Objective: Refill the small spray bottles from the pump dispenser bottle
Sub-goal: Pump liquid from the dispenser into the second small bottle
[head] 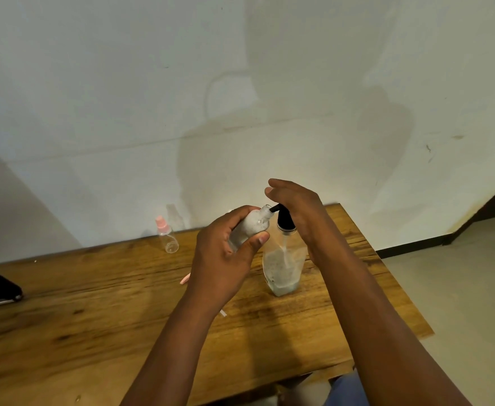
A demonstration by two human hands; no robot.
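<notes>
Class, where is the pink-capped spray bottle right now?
In the head view, the pink-capped spray bottle stands at the wooden table's far edge by the wall, left of both hands, untouched.

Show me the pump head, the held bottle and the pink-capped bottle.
pump head (285, 219), head view, black collar.
held bottle (254, 223), head view, shoulder.
pink-capped bottle (168, 240), head view, clear body.

Dim, warm light is cast from behind the viewer; soft, overlapping shadows are thrown on the pale plaster wall (152, 83). Edges are bent by wide-angle distortion; slight softness is seen throughout.
</notes>
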